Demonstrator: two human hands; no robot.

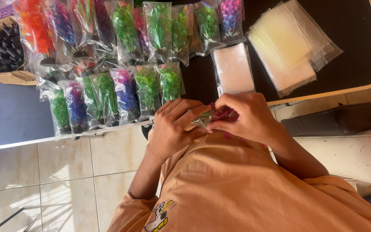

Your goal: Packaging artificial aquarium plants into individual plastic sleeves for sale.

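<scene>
Both my hands are close to my chest, together gripping a small clear bag with a pink plastic plant [220, 115] inside. My left hand [174, 124] pinches the bag's left end. My right hand [245, 116] covers its right side with fingers curled over it. Most of the bag is hidden between my fingers. Just beyond my hands, rows of bagged plastic plants [121, 92] in green, purple, blue and orange lie on a black table [9, 116].
A stack of empty clear bags [286, 43] lies at the table's right end, with a white packet [233, 68] beside it. A cardboard box of black bases [5, 49] sits at the left. Tiled floor [65, 180] lies below.
</scene>
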